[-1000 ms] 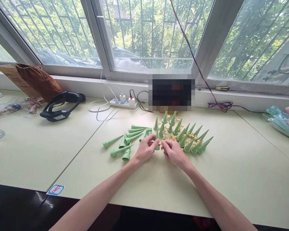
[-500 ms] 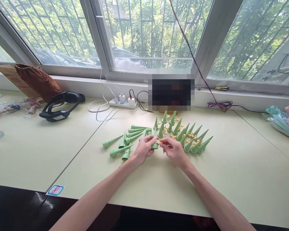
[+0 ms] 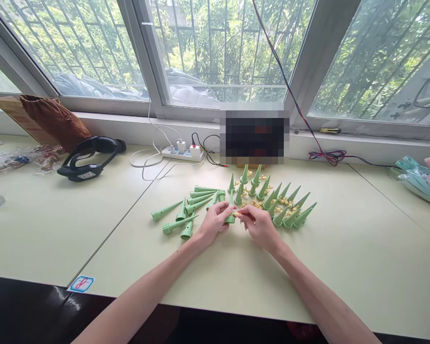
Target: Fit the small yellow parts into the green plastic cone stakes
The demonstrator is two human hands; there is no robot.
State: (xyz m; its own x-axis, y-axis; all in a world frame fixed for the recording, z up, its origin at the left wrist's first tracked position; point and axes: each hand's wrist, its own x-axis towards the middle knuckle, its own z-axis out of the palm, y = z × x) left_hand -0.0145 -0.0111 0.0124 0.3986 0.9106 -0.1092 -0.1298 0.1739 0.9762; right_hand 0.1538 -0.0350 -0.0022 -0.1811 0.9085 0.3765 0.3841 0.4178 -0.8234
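Note:
My left hand (image 3: 215, 221) is closed around a green plastic spike (image 3: 231, 217), whose pointed end is up. Pinched in the fingertips of my right hand (image 3: 260, 224) is a small yellow valve (image 3: 237, 214), held against the side of that spike near its wide base. Whether the valve sits inside a hole there is too small to tell. To the left lie several loose green spikes (image 3: 181, 225), mostly on their sides. On the right, several more spikes (image 3: 288, 217) stand point up or lean, with small yellow valves (image 3: 283, 210) scattered among them.
Behind the spikes is a blurred dark box (image 3: 256, 138). A power strip (image 3: 182, 153) with cables lies at the back. A black headset (image 3: 89, 160) and a brown pouch (image 3: 55, 122) are at left, plastic-wrapped teal items (image 3: 417, 179) at far right.
Both hands stay nearly in place. The yellow valve in my right hand shifts very slightly at the side of the spike. The view has moved a touch.

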